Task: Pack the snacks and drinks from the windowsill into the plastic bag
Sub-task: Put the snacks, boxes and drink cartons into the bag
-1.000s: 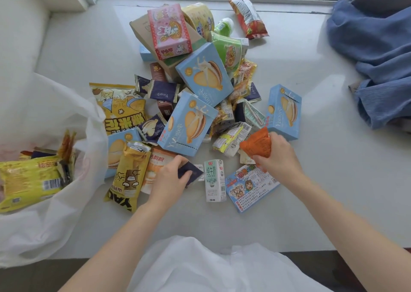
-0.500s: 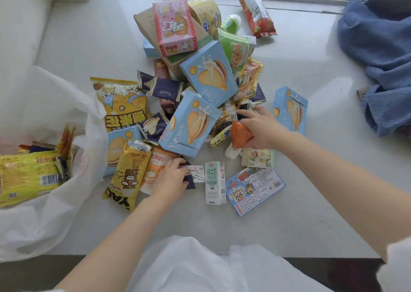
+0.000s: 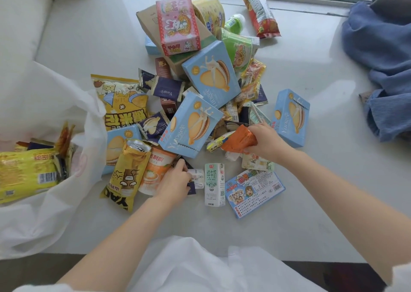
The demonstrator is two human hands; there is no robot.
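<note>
Snacks (image 3: 195,87) mostly unpacked, piled mid-windowsill (image 3: 311,202); bag (image 3: 44,214) at left edge holds a few packets; right hand (image 3: 265,141) grips orange packet (image 3: 239,140), left hand (image 3: 175,181) pinches small dark packet (image 3: 191,186).

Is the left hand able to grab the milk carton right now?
Probably not right away. The milk carton lies flat on the windowsill just beside the left hand, with nothing on top of it, but that hand already grips a small dark packet, so it would have to drop that first.
</note>
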